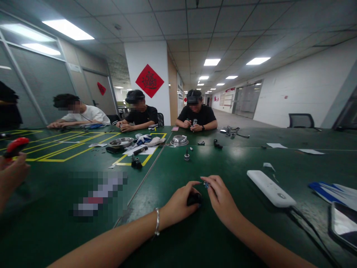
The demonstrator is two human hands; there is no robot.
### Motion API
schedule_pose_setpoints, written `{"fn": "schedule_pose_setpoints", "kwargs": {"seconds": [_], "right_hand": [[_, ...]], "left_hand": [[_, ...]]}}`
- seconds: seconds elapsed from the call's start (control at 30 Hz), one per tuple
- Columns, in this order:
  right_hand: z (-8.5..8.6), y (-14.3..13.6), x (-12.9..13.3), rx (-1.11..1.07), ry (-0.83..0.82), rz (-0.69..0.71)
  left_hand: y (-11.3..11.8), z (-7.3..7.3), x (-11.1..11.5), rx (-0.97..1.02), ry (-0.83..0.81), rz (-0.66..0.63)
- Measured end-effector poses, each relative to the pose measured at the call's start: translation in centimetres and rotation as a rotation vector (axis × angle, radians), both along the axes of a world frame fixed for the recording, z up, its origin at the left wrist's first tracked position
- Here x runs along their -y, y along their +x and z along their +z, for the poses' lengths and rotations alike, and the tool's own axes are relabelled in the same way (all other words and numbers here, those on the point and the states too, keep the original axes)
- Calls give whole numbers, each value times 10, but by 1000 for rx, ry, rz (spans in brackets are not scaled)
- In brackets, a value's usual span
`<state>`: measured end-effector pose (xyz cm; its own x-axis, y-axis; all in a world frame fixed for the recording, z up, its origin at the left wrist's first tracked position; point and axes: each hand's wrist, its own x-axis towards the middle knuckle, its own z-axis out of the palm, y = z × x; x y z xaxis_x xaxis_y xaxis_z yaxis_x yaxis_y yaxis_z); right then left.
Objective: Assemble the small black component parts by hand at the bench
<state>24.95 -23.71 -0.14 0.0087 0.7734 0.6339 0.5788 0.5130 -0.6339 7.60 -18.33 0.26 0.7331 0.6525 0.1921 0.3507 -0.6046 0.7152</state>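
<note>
My left hand (178,203), with a silver bracelet at the wrist, is closed around a black rounded part (193,199) just above the green table (167,242). Most of that part is hidden by the fingers. Beside it, my right hand (220,197) pinches a small part with a metallic and bluish look (206,184) between thumb and fingers. It is too small to name. The two hands nearly meet at the fingertips. Beyond them a small metal and black fitting (186,154) stands upright on the table.
A white power strip (270,188) with a black cable lies at right, near a phone (344,223) and blue-white gloves (334,191). Metal bowls (179,140), black fittings (136,162) and papers lie farther back. Another person's hand (13,175) holds a red tool at left. Several people sit opposite.
</note>
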Motion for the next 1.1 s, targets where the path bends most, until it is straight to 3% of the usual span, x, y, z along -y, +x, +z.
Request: {"fn": "schedule_pose_setpoints", "kwargs": {"seconds": [0.33,0.57,0.87,1.1], "right_hand": [[3,-5,4,5,-22,49],[2,-4,3,1,-46,-7],[4,-10,8,45,-103,165],[11,-9,10,182,-69,159]], "left_hand": [[0,1,0,-9,20,-1],[-1,2,1,2,-11,-16],[1,5,7,114,-27,-105],[1,3,6,85,-21,-72]]}}
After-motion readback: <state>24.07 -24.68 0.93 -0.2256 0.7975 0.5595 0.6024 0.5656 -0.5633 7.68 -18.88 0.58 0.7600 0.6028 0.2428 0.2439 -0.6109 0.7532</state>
